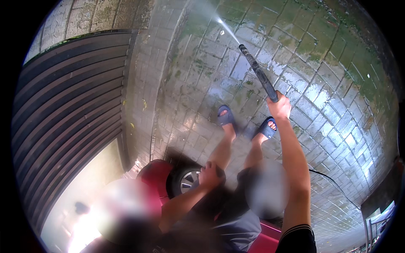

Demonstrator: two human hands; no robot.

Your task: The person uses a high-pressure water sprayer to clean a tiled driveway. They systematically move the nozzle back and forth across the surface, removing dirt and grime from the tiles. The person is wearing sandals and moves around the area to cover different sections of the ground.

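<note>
The fingers of the right hand (280, 107) are curling fully round the rear end of a dark wand (258, 71), leaving no gap. The right forearm (295, 160) is reaching up from a black sleeve (297, 240) at the lower edge. The wand is slanting up and left from the fist, well ahead of the feet, and its tip is pointing away from the person. A thin white jet (229, 32) is shooting from that tip and fading into mist over the paving (322, 141).

The left hand (209, 175) is resting at the left knee, its fingers bending slightly inward. Whether they are gripping anything, one cannot tell; dark cloth or shadow is lying right beside them.

Two blue sandals, the left (225, 114) and the right (265, 128), are standing apart on the wet blocks, below the wand. Green growth is spreading across the upper paving, and light is glaring off the right side.

A red car (155, 176) is sitting behind the left arm, which is partly blocking its wheel (187, 182). A slatted gate (69, 95) is filling the left side. A black cord (332, 179) is running over the blocks at right. Pale blur (267, 189) is hiding the right thigh.
</note>
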